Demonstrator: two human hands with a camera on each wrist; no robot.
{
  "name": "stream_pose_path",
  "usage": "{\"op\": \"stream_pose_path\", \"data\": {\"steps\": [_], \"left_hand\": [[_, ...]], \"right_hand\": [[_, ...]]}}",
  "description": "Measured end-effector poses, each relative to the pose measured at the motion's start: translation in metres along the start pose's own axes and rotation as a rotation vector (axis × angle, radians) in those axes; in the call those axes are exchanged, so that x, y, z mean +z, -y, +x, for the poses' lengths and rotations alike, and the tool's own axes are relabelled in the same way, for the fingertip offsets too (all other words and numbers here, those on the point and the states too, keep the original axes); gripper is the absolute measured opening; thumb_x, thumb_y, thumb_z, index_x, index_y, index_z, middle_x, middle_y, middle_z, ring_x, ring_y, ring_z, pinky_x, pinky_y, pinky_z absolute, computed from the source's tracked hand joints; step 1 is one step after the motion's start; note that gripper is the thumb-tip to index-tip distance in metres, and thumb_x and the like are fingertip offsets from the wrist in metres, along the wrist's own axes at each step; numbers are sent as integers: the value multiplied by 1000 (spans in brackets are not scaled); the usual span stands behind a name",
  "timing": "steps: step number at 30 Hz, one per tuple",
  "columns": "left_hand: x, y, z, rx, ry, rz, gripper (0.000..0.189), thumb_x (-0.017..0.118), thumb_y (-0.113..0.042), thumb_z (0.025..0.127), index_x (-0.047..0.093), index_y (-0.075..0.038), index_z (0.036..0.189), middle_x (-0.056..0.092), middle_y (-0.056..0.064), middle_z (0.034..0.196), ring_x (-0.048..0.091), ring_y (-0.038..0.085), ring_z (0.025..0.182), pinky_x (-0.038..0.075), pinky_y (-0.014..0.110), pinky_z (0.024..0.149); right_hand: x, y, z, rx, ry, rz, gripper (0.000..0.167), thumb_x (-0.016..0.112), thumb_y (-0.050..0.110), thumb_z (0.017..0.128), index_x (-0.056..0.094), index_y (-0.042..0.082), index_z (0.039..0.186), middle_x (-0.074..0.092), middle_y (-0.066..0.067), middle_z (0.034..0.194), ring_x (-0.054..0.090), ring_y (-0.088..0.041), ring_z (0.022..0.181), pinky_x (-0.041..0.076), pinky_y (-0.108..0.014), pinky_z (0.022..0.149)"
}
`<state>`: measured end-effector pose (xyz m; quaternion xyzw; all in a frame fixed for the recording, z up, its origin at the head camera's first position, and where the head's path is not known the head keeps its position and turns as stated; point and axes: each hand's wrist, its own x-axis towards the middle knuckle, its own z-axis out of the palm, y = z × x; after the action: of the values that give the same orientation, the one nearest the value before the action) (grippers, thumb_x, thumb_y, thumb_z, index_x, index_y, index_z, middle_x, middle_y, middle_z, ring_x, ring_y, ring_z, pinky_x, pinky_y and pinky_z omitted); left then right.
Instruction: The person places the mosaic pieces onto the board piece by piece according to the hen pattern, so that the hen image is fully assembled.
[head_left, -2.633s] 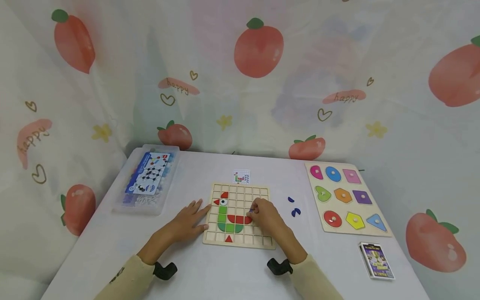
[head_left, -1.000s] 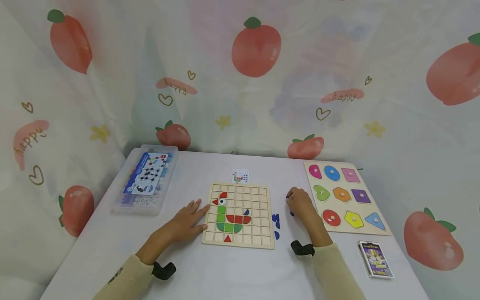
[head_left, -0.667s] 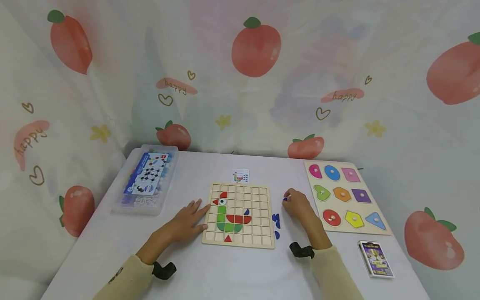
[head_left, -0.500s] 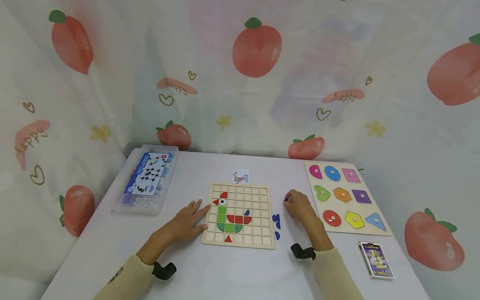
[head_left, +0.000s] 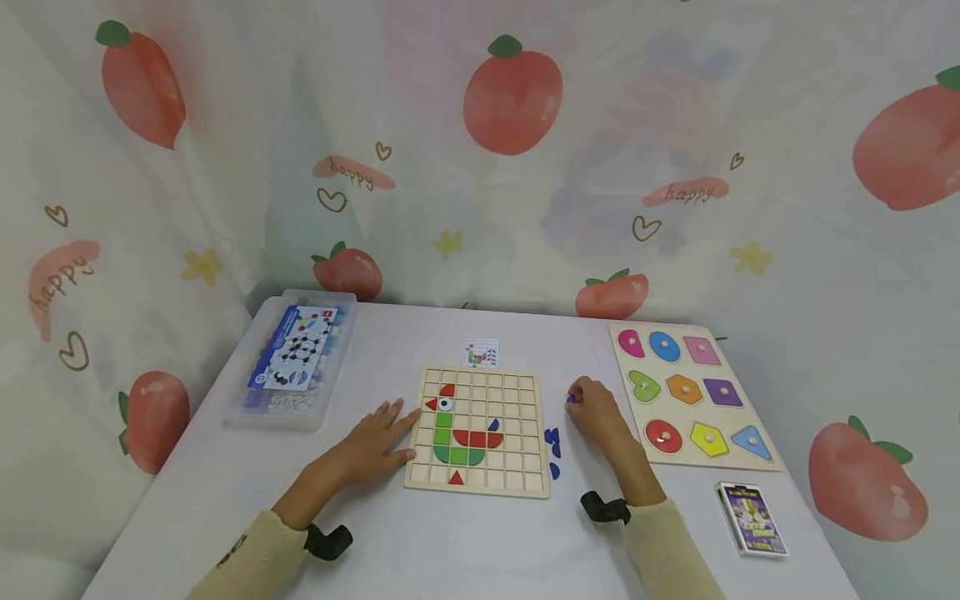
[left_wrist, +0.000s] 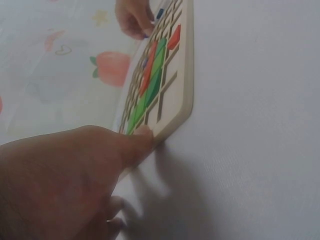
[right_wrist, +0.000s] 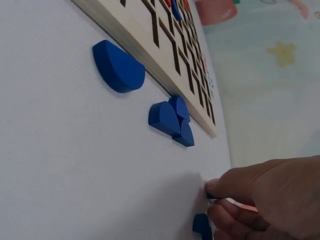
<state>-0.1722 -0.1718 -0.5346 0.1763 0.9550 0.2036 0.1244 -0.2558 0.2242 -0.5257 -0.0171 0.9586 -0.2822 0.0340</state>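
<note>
My left hand [head_left: 372,444] lies with fingers spread at the left side of a wooden grid board [head_left: 517,479]; its thumb touches the rim in the left wrist view. Red, green and white pieces form a bird on the grid, with a blue piece [head_left: 493,425] above the red row [head_left: 477,438]. To the right of the board, my right hand [head_left: 597,412] pinches a small blue piece [right_wrist: 212,196] between thumb and fingers. Another blue block [right_wrist: 201,223] is close under those fingers. Several rounded blue pieces [right_wrist: 164,118] lie along the board's right edge, one blue piece [right_wrist: 118,66] apart from the others.
A small picture card [head_left: 481,353] lies behind the board. At the left is a clear plastic box [head_left: 324,392] with a blue label. On the right are a knobbed shape puzzle [head_left: 637,433] and a small card box [head_left: 752,518]. A printed curtain [head_left: 420,200] hangs behind the table.
My right hand has moved right, off the grid, leaving a blue piece above the red row. It now pinches another blue piece beside the board. My left hand has stayed in place.
</note>
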Motion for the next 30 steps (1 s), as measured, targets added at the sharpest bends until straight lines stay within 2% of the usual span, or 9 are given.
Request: {"op": "stream_pose_path", "data": {"steps": [12, 22, 30], "left_hand": [[2, -1, 0, -5, -2, -5, 69, 62, -38, 105, 37, -16, 165, 24, 21, 173, 18, 48, 160, 21, 67, 126], [-2, -4, -2, -4, -6, -11, 68, 62, -37, 105, 38, -14, 165, 24, 23, 173, 18, 48, 160, 21, 67, 126], [-3, -4, -2, -2, -4, -17, 68, 62, -36, 106, 37, -14, 165, 24, 23, 173, 17, 48, 160, 20, 67, 126]], "right_hand": [[-1, 0, -1, 30, 18, 6, 26, 66, 2, 96, 64, -7, 120, 63, -21, 107, 61, -34, 102, 56, -51, 99], [8, 8, -3, -47, -41, -103, 28, 67, 3, 99, 71, -12, 121, 64, -25, 108, 64, -35, 99, 57, -52, 96], [3, 3, -3, 7, -67, -26, 20, 64, 5, 99, 72, -6, 114, 70, -20, 103, 64, -31, 93, 59, -47, 87]]}}
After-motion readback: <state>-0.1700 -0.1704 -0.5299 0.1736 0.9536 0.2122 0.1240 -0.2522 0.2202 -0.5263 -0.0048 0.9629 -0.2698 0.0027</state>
